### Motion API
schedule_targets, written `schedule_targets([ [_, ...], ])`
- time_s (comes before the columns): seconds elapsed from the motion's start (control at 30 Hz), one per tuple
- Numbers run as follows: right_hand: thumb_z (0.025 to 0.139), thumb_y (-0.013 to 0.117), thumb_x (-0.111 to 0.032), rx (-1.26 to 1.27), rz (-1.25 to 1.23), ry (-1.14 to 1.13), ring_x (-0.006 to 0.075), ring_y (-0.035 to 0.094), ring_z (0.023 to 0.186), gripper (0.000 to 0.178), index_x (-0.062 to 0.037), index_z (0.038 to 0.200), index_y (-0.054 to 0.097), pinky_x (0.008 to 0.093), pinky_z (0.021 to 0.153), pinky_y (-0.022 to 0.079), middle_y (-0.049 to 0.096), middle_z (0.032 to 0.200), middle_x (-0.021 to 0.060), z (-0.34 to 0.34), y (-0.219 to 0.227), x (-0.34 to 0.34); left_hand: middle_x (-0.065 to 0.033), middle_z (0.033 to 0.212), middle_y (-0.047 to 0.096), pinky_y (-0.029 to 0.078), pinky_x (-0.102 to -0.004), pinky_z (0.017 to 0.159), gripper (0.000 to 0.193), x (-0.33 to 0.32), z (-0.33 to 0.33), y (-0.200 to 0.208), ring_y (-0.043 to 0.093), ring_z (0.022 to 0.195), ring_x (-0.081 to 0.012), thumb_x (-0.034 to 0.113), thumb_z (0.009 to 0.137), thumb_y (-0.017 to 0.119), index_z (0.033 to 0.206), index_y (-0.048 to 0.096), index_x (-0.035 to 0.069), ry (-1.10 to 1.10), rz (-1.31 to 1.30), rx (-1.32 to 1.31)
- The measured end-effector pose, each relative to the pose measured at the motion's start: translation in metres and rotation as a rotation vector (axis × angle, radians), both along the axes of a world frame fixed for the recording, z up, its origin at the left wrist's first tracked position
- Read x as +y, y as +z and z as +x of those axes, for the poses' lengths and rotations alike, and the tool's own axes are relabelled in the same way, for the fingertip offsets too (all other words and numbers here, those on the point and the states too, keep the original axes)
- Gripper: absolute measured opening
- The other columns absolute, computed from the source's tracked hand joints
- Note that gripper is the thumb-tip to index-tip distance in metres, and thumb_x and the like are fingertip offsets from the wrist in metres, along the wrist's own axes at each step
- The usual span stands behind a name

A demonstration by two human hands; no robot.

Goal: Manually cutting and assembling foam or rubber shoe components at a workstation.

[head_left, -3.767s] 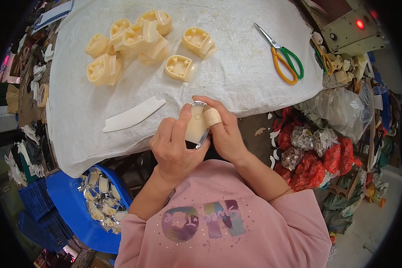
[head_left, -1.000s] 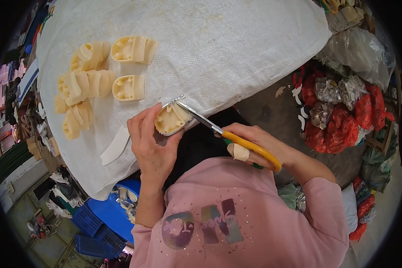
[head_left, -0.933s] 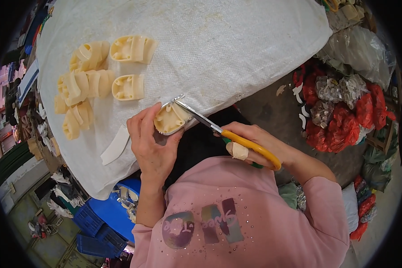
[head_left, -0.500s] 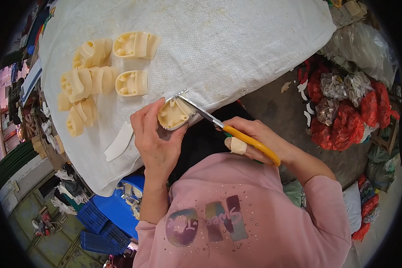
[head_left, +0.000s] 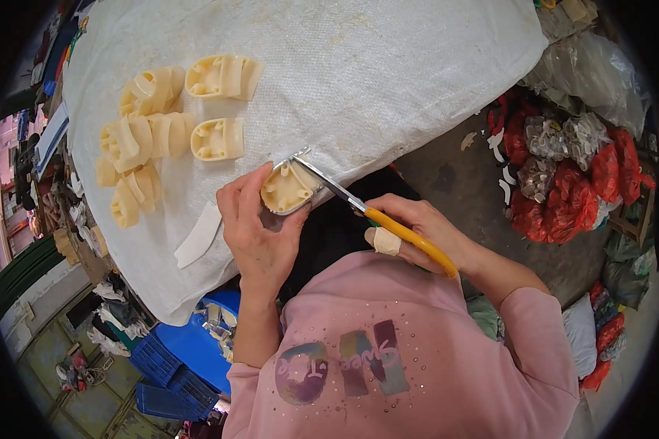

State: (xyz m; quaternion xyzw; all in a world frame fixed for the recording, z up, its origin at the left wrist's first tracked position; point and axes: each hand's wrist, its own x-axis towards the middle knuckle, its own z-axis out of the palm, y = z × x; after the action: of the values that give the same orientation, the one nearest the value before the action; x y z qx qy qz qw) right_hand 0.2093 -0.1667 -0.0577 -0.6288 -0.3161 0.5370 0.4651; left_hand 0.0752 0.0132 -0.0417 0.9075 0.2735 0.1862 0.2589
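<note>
My left hand (head_left: 255, 219) holds a cream plastic shell (head_left: 284, 192) by its sides, fingers and thumb around it. The shell is hollow, with small posts inside and a shiny rim. In my closed right hand (head_left: 410, 230) is a plier-like tool (head_left: 410, 238) with a thick yellow handle and long metal jaws; its exact kind is unclear. The jaws lie across the shell's right edge, their tip at a silvery bit (head_left: 300, 152) by its upper corner. Pale tape (head_left: 386, 241) wraps a digit of the right hand. Similar cream shells (head_left: 218, 139) sit to the left.
A white woven sheet (head_left: 359, 80) covers the work surface. A white strip (head_left: 199, 234) lies left of my left hand. Below the surface stand a blue tub (head_left: 187, 344) and blue crates (head_left: 154, 358). Red bags (head_left: 564, 197) of clear parts lie on the floor at right.
The whole view has shifted very slightly. Both hands, the shell and the tool keep nearly the same position, with the jaws still at the shell's edge.
</note>
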Motion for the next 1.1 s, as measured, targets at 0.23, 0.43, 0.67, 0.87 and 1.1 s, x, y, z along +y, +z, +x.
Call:
schedule_targets([
  [0.23,0.085,0.064,-0.015,-0.016,0.069,-0.017,0.0162,0.058,0.076,0.034,-0.0043,0.116,0.056,0.0273,0.068,0.044,0.061,0.096,0.0098,-0.007,-0.019,-0.006,-0.0125,0.102,0.055,0.047,-0.0349,0.085,0.06,-0.002,0.002,0.003,0.057,0.097,-0.0281,-0.001,0.057,0.076,0.114,0.059,0.003,0.01,-0.043,0.009],
  [0.43,0.085,0.068,-0.024,0.031,0.063,-0.088,0.0142,0.058,0.065,0.034,-0.0047,0.111,0.057,0.0257,0.062,0.045,0.062,0.082,0.0075,-0.005,-0.008,-0.003,-0.0122,0.102,0.055,0.046,-0.0347,0.085,0.058,-0.002,0.001,0.001,0.057,0.097,-0.0275,-0.001,0.058,0.075,0.114,0.059,0.003,0.015,-0.055,0.001],
  [0.67,0.089,0.056,-0.025,0.278,0.024,-0.052,0.0049,0.046,0.051,0.033,-0.0037,0.114,0.055,0.0213,0.048,0.038,0.051,0.072,-0.0001,0.0,0.004,0.0,-0.012,0.102,0.055,0.047,-0.0346,0.085,0.059,-0.001,0.001,0.0,0.056,0.097,-0.0272,-0.002,0.058,0.074,0.114,0.059,0.003,0.002,-0.057,-0.008],
  [0.87,0.086,0.062,-0.024,0.117,0.002,-0.025,0.0132,0.056,0.07,0.035,-0.0043,0.114,0.055,0.0261,0.063,0.044,0.058,0.086,0.0059,0.001,0.001,-0.012,-0.0116,0.104,0.056,0.046,-0.0339,0.087,0.059,-0.001,0.0,0.0,0.056,0.098,-0.0268,-0.003,0.058,0.073,0.115,0.059,0.003,0.007,-0.051,0.009],
  [1.1,0.075,0.071,-0.031,-0.552,0.081,0.066,0.0308,0.058,0.079,0.052,-0.0096,0.12,0.056,0.0368,0.073,0.046,0.059,0.089,0.011,0.036,0.014,-0.035,-0.0117,0.109,0.057,0.044,-0.0348,0.091,0.061,0.007,-0.002,0.009,0.054,0.103,-0.0263,-0.004,0.058,0.072,0.117,0.059,0.004,0.023,-0.203,-0.017],
])
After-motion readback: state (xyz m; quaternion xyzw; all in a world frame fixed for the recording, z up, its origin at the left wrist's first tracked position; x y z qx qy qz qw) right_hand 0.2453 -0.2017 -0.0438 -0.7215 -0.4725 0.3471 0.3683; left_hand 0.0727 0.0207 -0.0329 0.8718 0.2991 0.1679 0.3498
